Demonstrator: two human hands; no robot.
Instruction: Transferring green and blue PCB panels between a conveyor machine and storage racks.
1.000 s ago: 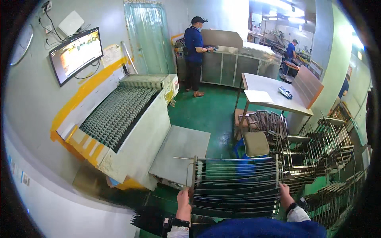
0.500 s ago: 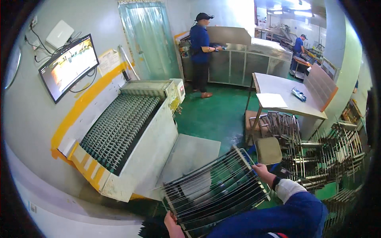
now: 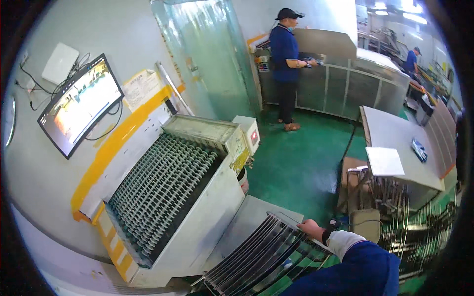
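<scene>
A wire-slotted rack with many thin parallel bars lies tilted in front of me at the lower edge. My right hand is closed round the frame at its far right corner, with a dark band on the wrist above it. The rack's near left end runs down to the picture's edge, and my left hand is out of sight. Just beyond the rack is a grey flat panel beside the roller conveyor machine, whose rows of small wheels face up.
A person in blue stands at a long metal cabinet; another person works farther back. To the right are a table with a glove and white sheet, a stool and stacked metal racks. A monitor hangs at left.
The view has turned and moved toward the conveyor machine. The rack has shifted lower and nearer the machine, with my right hand still on it. My left hand has dropped out of view.
</scene>
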